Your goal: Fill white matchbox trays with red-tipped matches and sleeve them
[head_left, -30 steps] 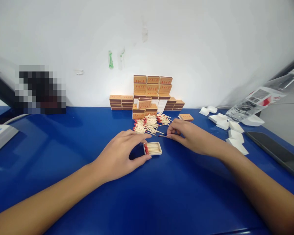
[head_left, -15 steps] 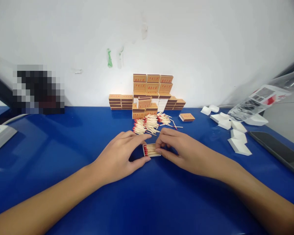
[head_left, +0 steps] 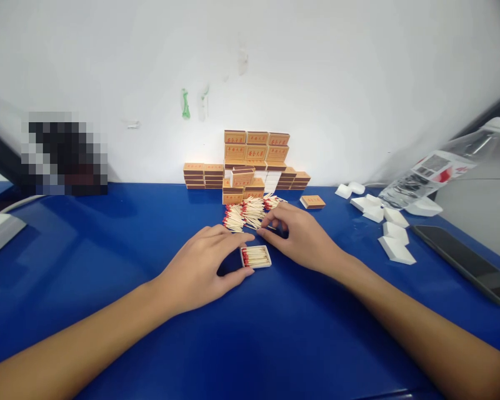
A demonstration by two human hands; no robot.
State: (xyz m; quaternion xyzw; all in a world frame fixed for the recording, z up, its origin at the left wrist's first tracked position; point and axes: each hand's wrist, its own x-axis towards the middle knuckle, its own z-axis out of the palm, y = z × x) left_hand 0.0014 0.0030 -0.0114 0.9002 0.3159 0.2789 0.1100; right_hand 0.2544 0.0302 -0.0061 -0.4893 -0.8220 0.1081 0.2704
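Note:
A small white matchbox tray (head_left: pixel 255 266) lies on the blue table, holding a layer of red-headed matches (head_left: pixel 256 256). My left hand (head_left: pixel 204 269) steadies its left end between thumb and index finger. Just behind the tray is a heap of loose matches (head_left: pixel 250 213), their red heads mostly to the left. My right hand (head_left: pixel 295 233) reaches to the near edge of this heap, thumb and index finger close together in a pinch. Whether a match is between those fingertips is too small to tell.
Stacked matchboxes (head_left: pixel 256 153) stand against the wall behind the heap. One closed matchbox (head_left: pixel 312 201) lies to their right. Farther right are several white paper trays (head_left: pixel 395 250), a leaning plastic bottle (head_left: pixel 429 172) and a phone (head_left: pixel 466 261). A white device (head_left: pixel 2 233) sits at the left edge.
My right hand has moved from the tray up to the loose matches, leaving the tray's right end uncovered. The left hand stays at the tray. The view has shifted slightly.

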